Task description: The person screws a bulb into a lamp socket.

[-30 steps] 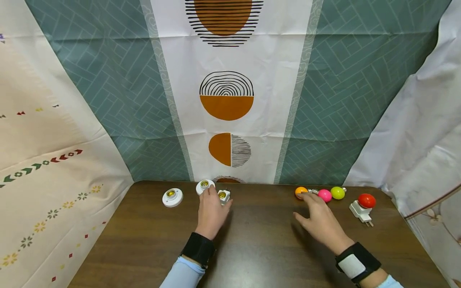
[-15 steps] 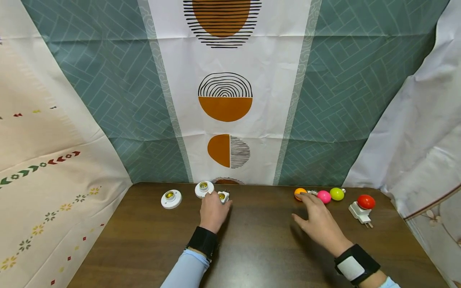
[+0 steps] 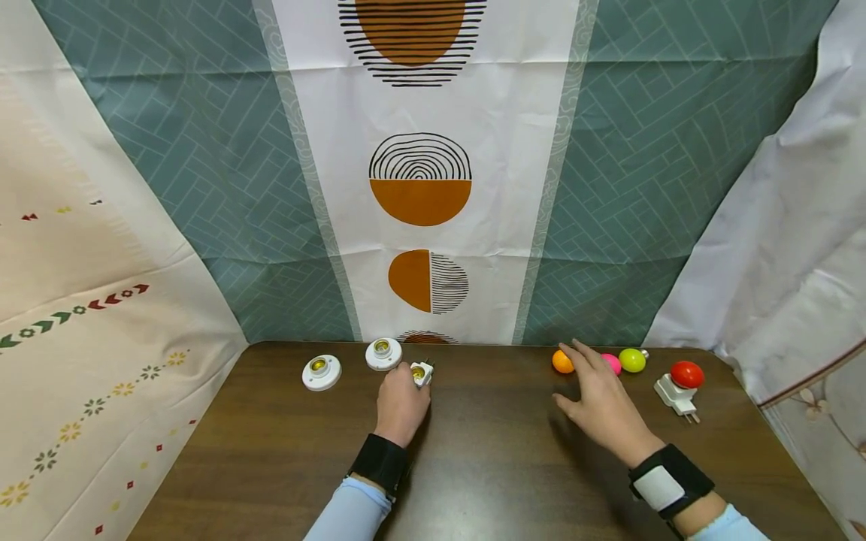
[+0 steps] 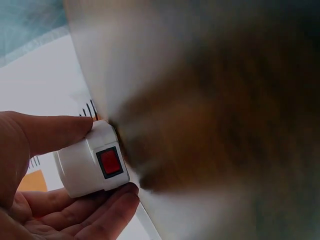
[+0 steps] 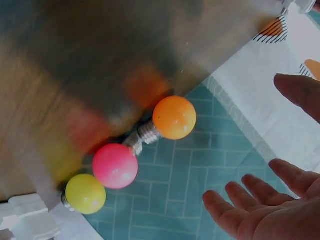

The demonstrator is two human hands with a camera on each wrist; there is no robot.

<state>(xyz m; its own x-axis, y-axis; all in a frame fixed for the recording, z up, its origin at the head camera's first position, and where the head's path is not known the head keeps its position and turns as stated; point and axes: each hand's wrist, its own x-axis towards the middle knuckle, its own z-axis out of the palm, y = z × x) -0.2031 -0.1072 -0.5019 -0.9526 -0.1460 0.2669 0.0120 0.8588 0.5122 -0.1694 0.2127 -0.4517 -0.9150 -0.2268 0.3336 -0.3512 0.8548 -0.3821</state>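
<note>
My left hand grips a white plug-in bulb socket at the back middle of the table. In the left wrist view, thumb and fingers hold that socket from opposite sides, its red switch facing the camera. My right hand hovers at the right with fingers spread and nothing in them. Just beyond its fingertips lies an orange bulb. A pink bulb, partly hidden by the hand in the head view, and a yellow-green bulb lie beside it.
Two round white bulb holders stand at the back left, one close to my left hand. On the right, a red bulb sits in a white plug-in socket. Patterned cloth hangs along the brown table's back edge.
My left hand has closed its fingers round the plug-in socket and drawn slightly back. My right fingers have shifted a little, uncovering more of the orange bulb and covering part of the pink one.
</note>
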